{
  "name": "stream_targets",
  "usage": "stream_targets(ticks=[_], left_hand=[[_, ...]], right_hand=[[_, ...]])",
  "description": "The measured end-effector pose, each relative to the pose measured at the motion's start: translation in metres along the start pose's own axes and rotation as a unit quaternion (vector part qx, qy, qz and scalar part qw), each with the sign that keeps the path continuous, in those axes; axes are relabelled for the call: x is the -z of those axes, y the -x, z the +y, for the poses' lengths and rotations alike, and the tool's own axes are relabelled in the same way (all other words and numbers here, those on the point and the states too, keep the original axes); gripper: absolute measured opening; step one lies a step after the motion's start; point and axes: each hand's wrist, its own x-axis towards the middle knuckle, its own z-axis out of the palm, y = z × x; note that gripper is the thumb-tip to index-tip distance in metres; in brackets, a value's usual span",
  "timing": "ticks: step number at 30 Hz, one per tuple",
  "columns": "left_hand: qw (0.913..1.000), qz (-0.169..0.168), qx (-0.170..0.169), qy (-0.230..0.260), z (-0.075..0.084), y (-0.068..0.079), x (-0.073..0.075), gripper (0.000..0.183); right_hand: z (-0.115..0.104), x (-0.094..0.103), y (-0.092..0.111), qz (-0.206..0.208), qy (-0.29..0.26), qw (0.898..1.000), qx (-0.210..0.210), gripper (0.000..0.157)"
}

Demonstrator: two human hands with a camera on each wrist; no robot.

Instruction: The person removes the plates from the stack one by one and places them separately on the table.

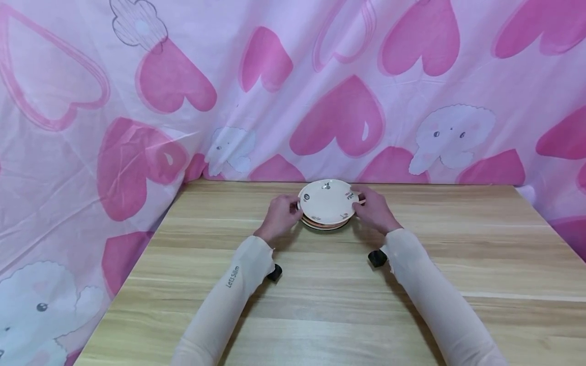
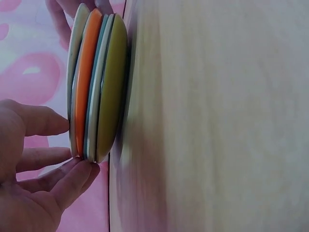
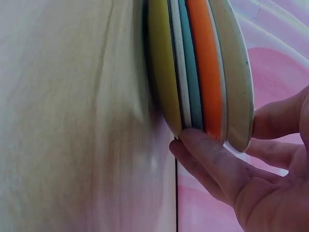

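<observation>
A stack of plates (image 1: 323,226) was found near the far edge of the table (image 1: 320,305), located between the person's two hands. The top plate (image 1: 326,202) was cream, with small printed motifs spaced around its face. Beneath it, in order downward, the wrist views showed an orange plate (image 2: 85,87), a teal plate (image 3: 192,72), a white plate (image 3: 179,63) and an olive plate (image 2: 112,87) at the bottom. Contact between the lowest piece and the tabletop lay in shadow and could not be confirmed.

The left hand (image 1: 280,216) gripped the left side of the stack: its thumb bore on the rim of the top plate, and its curved fingers (image 2: 72,182) met the edges lower down. The right hand (image 1: 374,211) gripped the opposite side in like manner, thumb at the cream rim, fingertips against the white and teal edges.

Both forearms wore pale sleeves (image 1: 439,300); the left one carried dark lettering. A small black object was noted beside each wrist, the right one (image 1: 377,258) showing more fully. Behind the table hung a pink cloth (image 1: 270,122) printed with hearts and white cartoon animals.
</observation>
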Motion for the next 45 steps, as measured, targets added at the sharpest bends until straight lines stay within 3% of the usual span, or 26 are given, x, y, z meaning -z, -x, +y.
stream_targets(ticks=[4, 12, 22, 27, 32, 40, 45], left_hand=[[0.9999, 0.004, -0.004, -0.013, 0.001, 0.002, -0.001, 0.007], [0.9998, 0.007, -0.005, -0.017, 0.001, 0.002, -0.001, 0.018], [0.9998, 0.011, -0.008, -0.018, 0.0, 0.002, -0.001, 0.011], [0.9997, 0.011, -0.007, -0.021, 0.0, 0.002, -0.002, 0.019], [0.9998, 0.012, 0.004, -0.019, 0.001, 0.003, -0.003, 0.029], [0.9999, 0.007, 0.007, -0.012, 0.001, 0.003, -0.001, 0.019], [0.9999, 0.006, 0.008, -0.006, 0.001, 0.003, -0.002, 0.023]], right_hand=[[0.003, 0.002, 0.0, -0.005, -0.002, 1.0, -0.006, 0.052], [0.005, 0.012, 0.002, -0.028, -0.096, 0.994, -0.034, 0.054], [0.006, 0.014, 0.002, -0.016, -0.169, 0.983, -0.063, 0.058], [0.009, 0.015, 0.002, -0.012, -0.206, 0.976, -0.068, 0.058], [0.01, 0.019, 0.003, -0.018, -0.205, 0.975, -0.079, 0.059], [0.016, 0.031, 0.006, -0.019, -0.188, 0.978, -0.084, 0.058], [0.019, 0.037, 0.007, -0.018, -0.2, 0.975, -0.091, 0.059]])
